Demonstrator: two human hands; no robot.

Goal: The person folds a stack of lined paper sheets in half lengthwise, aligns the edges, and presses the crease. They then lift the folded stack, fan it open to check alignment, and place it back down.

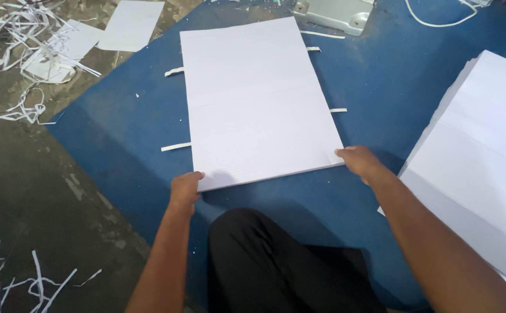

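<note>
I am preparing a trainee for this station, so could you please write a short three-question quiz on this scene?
1. True or false: both hands grip the near corners of the white rectangular paper stack.
2. What does that stack lie on: A) blue mat, B) wooden table, C) metal tray?
3. What litters the grey concrete floor at the left?

Key
1. True: the left hand holds the near left corner, the right hand the near right corner.
2. A, the blue mat.
3. White paper strips and loose white sheets on the floor.
</note>
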